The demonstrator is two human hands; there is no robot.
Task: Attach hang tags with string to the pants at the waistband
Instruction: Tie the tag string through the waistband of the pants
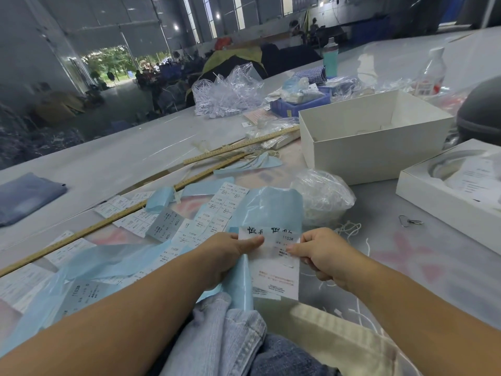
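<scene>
Here the left hand (230,249) and right hand (322,253) each pinch a side of a white hang tag (273,264), thumbs on its face, above the denim pants (230,340) at the near edge. Print is too blurred to read; curled fingers hide beneath. Loose string (349,229) lies just beside.

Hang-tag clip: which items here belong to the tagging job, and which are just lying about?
Job: hang tag pinched by left hand and right hand; denim pants; bag of string; spare tags.
Lying about: white box; wooden rulers; water bottle.
</scene>
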